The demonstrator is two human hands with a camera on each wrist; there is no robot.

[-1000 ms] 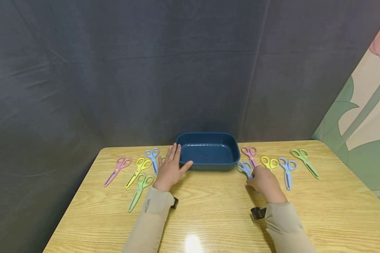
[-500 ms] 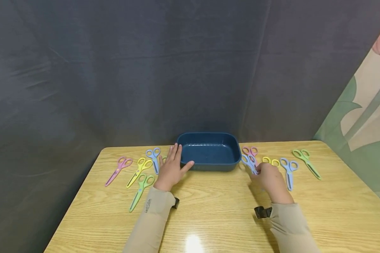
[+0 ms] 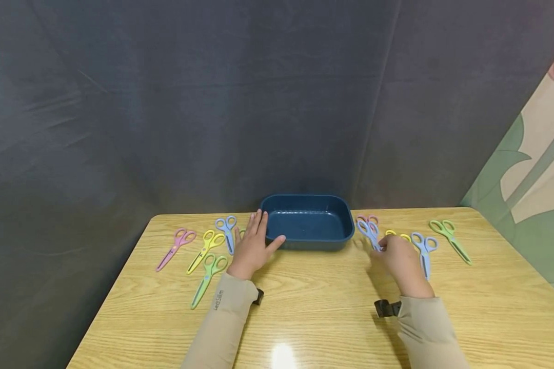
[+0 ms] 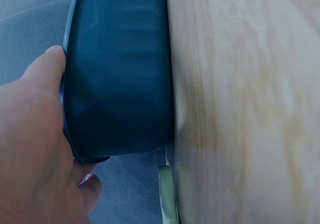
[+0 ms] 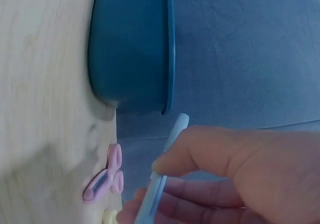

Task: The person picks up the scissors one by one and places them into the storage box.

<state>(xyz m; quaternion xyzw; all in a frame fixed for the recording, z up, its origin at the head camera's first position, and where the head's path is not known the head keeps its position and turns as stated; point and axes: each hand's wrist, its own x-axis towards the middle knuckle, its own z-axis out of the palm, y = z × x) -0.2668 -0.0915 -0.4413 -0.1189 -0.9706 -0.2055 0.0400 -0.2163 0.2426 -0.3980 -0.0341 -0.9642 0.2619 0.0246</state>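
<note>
Blue container (image 3: pixel 311 246), on the wooden table (image 3: pixel 323 307), with my two hands either side. My left hand (image 3: pixel 252 251) is spread at the container's left end, fingers extended and thumb apart, the thumb tip touching the rim. My right hand (image 3: pixel 401 264) pinches the light blue scissors (image 3: pixel 375 242) between thumb and fingers; these are held above the tabletop, just right of the container, finger rings toward it. Also right of the container, in order outward: pink scissors (image 5: pixel 108 178), yellow scissors (image 5: pixel 109 217) partly hidden by my right hand, a second blue pair (image 3: pixel 425 251) and, farthest, a green pair (image 3: pixel 451 238). Left of the container: a third blue pair (image 3: pixel 228 236), a second yellow pair (image 3: pixel 206 248), a second pink pair (image 3: pixel 174 248) farthest out, and a second green pair (image 3: pixel 206 279) nearer me than the container.
</note>
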